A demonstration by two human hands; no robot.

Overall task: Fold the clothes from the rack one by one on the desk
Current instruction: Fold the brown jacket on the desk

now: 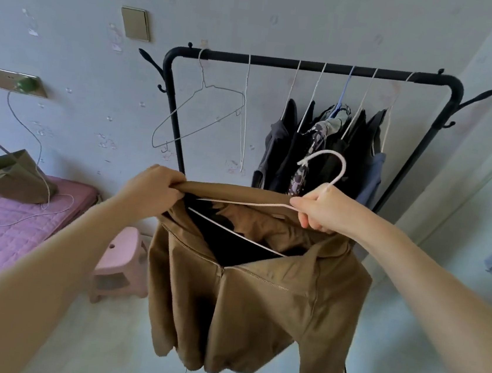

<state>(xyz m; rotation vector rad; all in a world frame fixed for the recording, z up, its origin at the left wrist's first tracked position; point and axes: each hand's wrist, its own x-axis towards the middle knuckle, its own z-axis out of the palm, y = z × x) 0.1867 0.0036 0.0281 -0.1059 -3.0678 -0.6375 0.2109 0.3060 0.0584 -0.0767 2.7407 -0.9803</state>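
In front of the black clothes rack [313, 66], a brown zip-up jacket [249, 303] hangs in the air with its collar up and its long side pointing down to the floor. The left hand [154, 188] grips the jacket's collar tightly. The right hand [323, 209] pinches the white hanger [330, 165], whose hook points up toward the rack.

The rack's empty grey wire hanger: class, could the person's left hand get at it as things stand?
Probably not yet: the left hand grips the brown jacket. The grey wire hanger hangs unobstructed above it.
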